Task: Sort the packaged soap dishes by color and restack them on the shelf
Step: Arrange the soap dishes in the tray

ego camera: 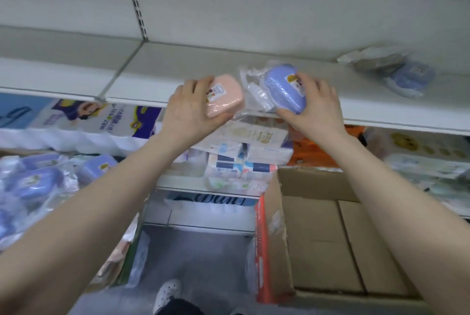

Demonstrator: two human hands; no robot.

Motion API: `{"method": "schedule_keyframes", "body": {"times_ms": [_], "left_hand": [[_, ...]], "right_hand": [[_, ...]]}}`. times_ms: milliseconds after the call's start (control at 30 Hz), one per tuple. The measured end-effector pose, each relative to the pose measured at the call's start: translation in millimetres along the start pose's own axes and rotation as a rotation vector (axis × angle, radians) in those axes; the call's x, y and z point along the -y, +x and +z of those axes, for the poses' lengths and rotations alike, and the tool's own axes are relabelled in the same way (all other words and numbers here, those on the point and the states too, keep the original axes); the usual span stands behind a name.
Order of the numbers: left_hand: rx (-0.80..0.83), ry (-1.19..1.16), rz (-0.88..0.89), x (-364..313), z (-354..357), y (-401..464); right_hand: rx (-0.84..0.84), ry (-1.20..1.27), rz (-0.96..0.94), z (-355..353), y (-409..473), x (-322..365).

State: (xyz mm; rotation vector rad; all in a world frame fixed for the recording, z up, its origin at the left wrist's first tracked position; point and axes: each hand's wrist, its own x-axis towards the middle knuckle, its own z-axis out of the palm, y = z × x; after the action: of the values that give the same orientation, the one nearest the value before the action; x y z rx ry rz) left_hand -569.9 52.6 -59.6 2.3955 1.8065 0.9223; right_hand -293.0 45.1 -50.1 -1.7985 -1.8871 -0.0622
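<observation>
Two packaged soap dishes are held up at the front lip of the white shelf (254, 60), one in each hand, and everything else is best placed against that shelf. Nearest, well below its lip, an open cardboard box (330, 238) stands under the right forearm, and a loose heap of blue dishes in plastic bags (35, 182) lies below and to the left. Both arms are stretched forward and upward, wrists raised, backs of the hands toward the camera. The left hand (188, 108) grips the pink soap dish (225, 95) from its left side — fingers curled over the far edge, thumb under the near corner — so the dish is carried just over the shelf's lip, tilted, and seemingly not set down. The right hand (315, 106) holds the blue soap dish (283, 87) from its right side, fingers over the top and thumb low at the near end; the dish appears to rest on or just above the shelf, though contact cannot be told. Each dish is judged light and rigid, a hard plastic shell, while the clear wrapper (254, 90) trailing off the blue one is loose and probably slippery, so hold is better taken across the shell's short sides than by the film. Stacked dishes may slide on their wrappers. Farther back on the shelf, to the right, another bagged blue dish (407, 80) lies blurred near the back wall — possibly the start of the blue pile.
</observation>
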Motion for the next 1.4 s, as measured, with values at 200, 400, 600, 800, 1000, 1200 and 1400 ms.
{"method": "schedule_keyframes", "body": {"times_ms": [200,400,600,800,1000,1200,1400], "left_hand": [[-0.112,0.020,-0.126,78.8,-51.4,-61.8],[-0.126,0.117,-0.318,212.1,-126.8,-137.5],[-0.047,0.165,-0.540,365.3,-197.7,-237.1],[0.245,0.206,-0.659,469.5,-202.6,-329.3],[0.299,0.127,-0.674,505.9,-178.0,-367.0],[0.197,0.082,-0.738,533.8,-161.5,-356.1],[0.304,0.044,-0.961,559.1,-137.8,-339.4]], "right_hand": [[0.013,0.110,-0.110,30.5,-30.2,105.0],[0.063,0.213,-0.304,92.1,-47.6,252.5],[0.293,0.183,-0.446,190.0,-86.6,399.4],[0.512,0.104,-0.417,274.8,-120.1,469.3],[0.744,-0.055,-0.567,333.2,-135.1,501.7],[0.659,-0.186,-0.570,373.8,-128.8,523.3],[0.674,-0.162,-0.483,388.7,-116.6,531.2]]}}
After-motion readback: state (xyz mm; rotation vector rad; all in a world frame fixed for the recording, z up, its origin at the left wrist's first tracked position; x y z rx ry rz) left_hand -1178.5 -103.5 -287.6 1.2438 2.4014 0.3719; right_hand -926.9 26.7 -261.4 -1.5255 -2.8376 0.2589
